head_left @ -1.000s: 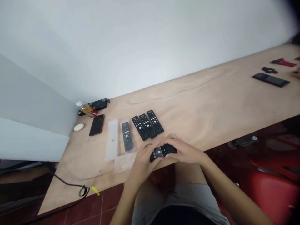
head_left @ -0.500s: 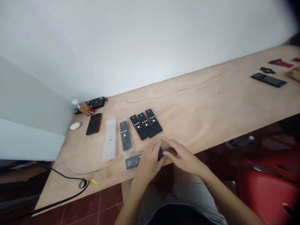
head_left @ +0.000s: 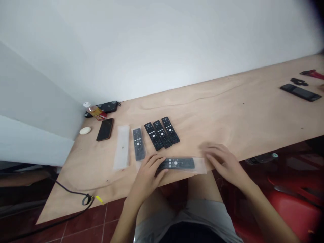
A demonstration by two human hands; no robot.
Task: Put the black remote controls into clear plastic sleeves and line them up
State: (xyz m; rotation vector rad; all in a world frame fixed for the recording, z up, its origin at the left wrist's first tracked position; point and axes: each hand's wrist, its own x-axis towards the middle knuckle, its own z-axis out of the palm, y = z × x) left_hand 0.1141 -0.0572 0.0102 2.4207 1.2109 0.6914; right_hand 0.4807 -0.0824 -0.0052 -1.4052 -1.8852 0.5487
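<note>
A black remote control (head_left: pixel 181 163) in a clear plastic sleeve (head_left: pixel 200 165) lies crosswise at the table's front edge. My left hand (head_left: pixel 149 171) holds its left end, thumb on the near side and fingers on the far side, covering that part. Just past the sleeve's loose right end is my right hand (head_left: pixel 222 162), open, its fingertips smeared by motion. Behind them lie three bare black remote controls (head_left: pixel 162 134) side by side. To their left is another sleeved remote control (head_left: pixel 138 144), then a flat whitish plastic sleeve stack (head_left: pixel 122 147).
At the left stand a smartphone (head_left: pixel 105 129), a round white object (head_left: pixel 85 130), a bottle with amber liquid (head_left: pixel 95 111) and black boxes (head_left: pixel 109 106). A black device (head_left: pixel 300 92) lies far right. A cable (head_left: pixel 73 192) crosses the left front corner. A red chair (head_left: pixel 291 212) stands at right.
My hands have parted: the right moved right, off the remote control, and the left shifted left. The sleeved remote control between them now shows most of its face. The view has shifted slightly.
</note>
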